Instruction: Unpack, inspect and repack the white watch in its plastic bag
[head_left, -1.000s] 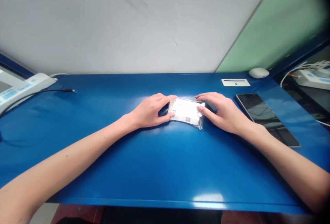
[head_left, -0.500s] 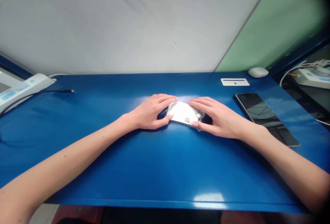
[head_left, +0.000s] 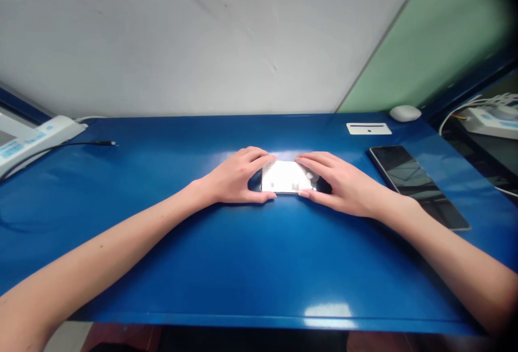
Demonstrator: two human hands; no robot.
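Observation:
A small flat white packet (head_left: 285, 177) with a shiny clear wrapping lies on the blue table, with small dark printed marks near its front edge. My left hand (head_left: 245, 176) curves round its left end, the fingers at the far edge and the thumb at the near edge. Round the right end my right hand (head_left: 338, 184) is closed in the same way, thumb in front and fingers behind. Glare washes out the middle of the packet, and its right end is partly hidden by my fingers.
On the blue table (head_left: 259, 265), a dark smartphone (head_left: 416, 184) lies by my right forearm. Behind it are a white slotted card (head_left: 369, 128) and a rounded white object (head_left: 405, 113). A white power strip (head_left: 44, 139) and a black cable (head_left: 81, 143) are at left.
The packet has turned from a slight tilt to lie square with the table edge, its right end moving away from me. My left thumb has slid slightly right along its near edge.

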